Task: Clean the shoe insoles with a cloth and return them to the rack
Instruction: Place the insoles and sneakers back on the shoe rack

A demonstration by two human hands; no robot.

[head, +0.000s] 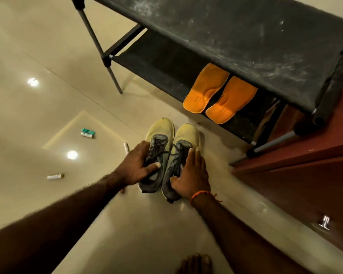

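Looking down from my head, I have both hands on a pair of sneakers standing side by side on the glossy tiled floor (48,66), toes pointing toward the rack. My left hand (137,165) grips the left shoe (158,143) around its collar, fingers wrapped over the outer side and the thumb pressed across the dark laces. My right hand (192,175) holds the right shoe (184,141) the same way, fingers laid along its outer side and the thumb hooked in at the opening; an orange thread (200,194) circles that wrist. Both shoes have pale yellow toes and grey uppers, and they touch each other along their inner sides. The two orange insoles (220,95) lie side by side on the lower shelf (156,62) of the black shoe rack (226,36), at its front edge toward the right end, heels hanging slightly over the edge, just beyond the shoe toes. The rack's top shelf is streaked with pale dust. A reddish-brown cabinet (305,184) stands at the right, next to the rack's right end. On the floor well to the left lie a green-and-white tube (88,133) and a small white object (54,176). My bare toes (196,264) show at the bottom edge.
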